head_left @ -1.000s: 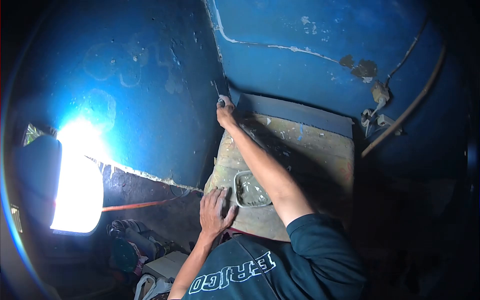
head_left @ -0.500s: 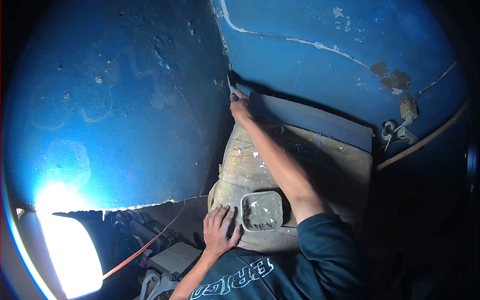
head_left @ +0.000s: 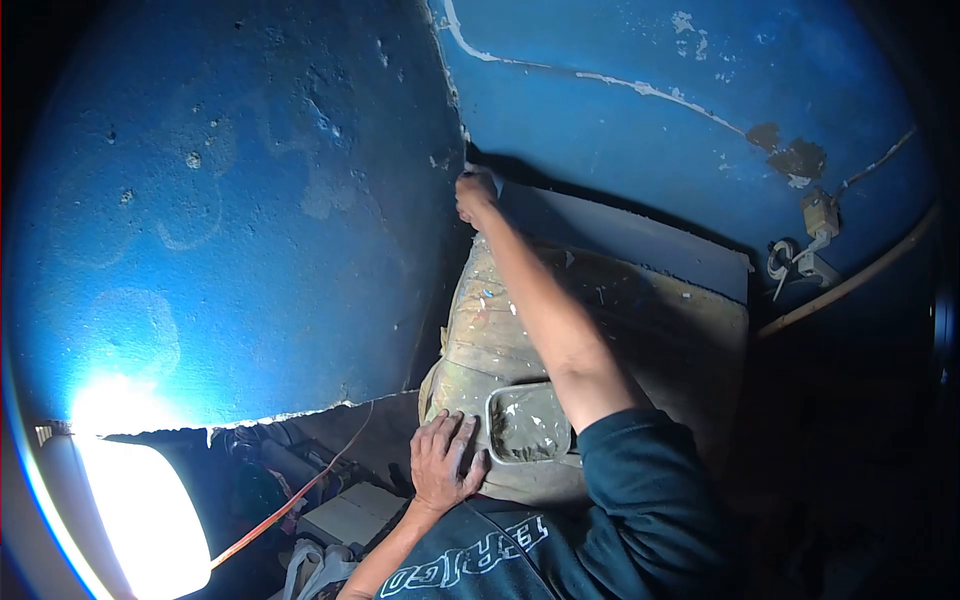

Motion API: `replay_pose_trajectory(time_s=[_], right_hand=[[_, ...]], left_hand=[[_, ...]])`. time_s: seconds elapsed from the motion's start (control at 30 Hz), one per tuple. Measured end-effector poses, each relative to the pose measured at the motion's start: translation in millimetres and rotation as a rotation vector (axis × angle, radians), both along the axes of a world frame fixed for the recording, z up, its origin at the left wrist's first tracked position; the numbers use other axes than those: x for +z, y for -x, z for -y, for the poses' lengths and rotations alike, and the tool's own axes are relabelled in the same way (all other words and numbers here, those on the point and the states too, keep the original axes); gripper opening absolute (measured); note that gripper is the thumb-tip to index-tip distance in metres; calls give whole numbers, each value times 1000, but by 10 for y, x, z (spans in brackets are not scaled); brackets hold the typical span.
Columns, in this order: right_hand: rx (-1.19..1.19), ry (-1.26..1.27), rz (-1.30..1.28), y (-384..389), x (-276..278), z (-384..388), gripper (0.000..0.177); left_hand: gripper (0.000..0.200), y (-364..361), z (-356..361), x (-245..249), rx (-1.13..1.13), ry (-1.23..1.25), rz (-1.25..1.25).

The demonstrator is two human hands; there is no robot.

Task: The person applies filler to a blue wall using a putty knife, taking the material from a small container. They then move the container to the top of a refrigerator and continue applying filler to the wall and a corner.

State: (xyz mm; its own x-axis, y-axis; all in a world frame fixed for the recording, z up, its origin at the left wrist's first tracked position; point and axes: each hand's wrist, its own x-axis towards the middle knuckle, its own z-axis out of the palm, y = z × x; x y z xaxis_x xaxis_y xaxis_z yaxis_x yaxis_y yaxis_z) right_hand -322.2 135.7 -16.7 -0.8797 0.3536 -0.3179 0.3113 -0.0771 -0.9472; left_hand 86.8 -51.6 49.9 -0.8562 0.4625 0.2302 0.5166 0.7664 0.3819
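My right hand [head_left: 476, 197] is stretched out to the corner where two blue walls meet. Its fingers are closed round a thin putty knife, most of which the hand now hides. My left hand [head_left: 444, 462] lies flat with fingers spread on a stained, paint-spotted padded surface [head_left: 490, 345]. Just right of it stands a squarish tub [head_left: 492, 428] with grey paste inside; my right forearm passes above its right side.
A glaring lamp [head_left: 145, 515] stands at lower left, with an orange cord [head_left: 270, 520] beside it. A pale board [head_left: 620, 235] runs along the right wall. An electrical box with cables [head_left: 820, 212] and a pole [head_left: 855, 292] are at right. Clutter lies below the left wall's broken edge.
My right hand has shifted slightly down and turned, so the putty knife's blade, visible before, is mostly hidden. My left hand stays in place on the padded surface.
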Motion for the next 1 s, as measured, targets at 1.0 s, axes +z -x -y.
replay_pose_trajectory(time_s=[1.0], right_hand=[[64, -524, -227, -387, 777, -31, 49]], left_hand=[[54, -9, -28, 1, 36, -11, -20]])
